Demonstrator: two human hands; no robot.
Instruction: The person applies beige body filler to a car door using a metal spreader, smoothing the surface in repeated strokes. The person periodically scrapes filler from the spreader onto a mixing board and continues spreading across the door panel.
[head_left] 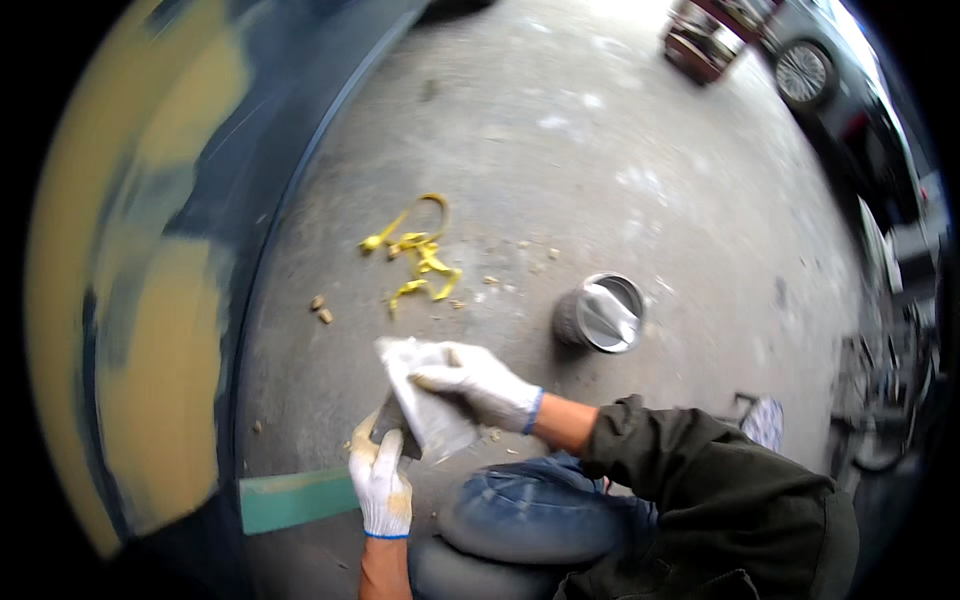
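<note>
My right hand (482,385), in a white knit glove with a blue cuff, is closed on a flat whitish-grey sheet (440,425), thumb on top. Motion blurs the sheet, so I cannot tell its exact kind. My left hand (383,490), gloved alike and stained tan at the fingers, pinches the edge of a thin dark-grey piece (402,428) against the sheet's left side. Whether the two pieces are one thing is unclear. Beside my left wrist lies a long green strip (295,501), partly hidden behind the glove.
At the left stands a dark vehicle panel (215,190) with tan filler patches (165,380). A round metal can (612,340) stands on the concrete floor (500,150). Yellow curled scraps (428,262) and tan crumbs lie ahead. A red cart (692,58) and parked car (803,73) are farther off.
</note>
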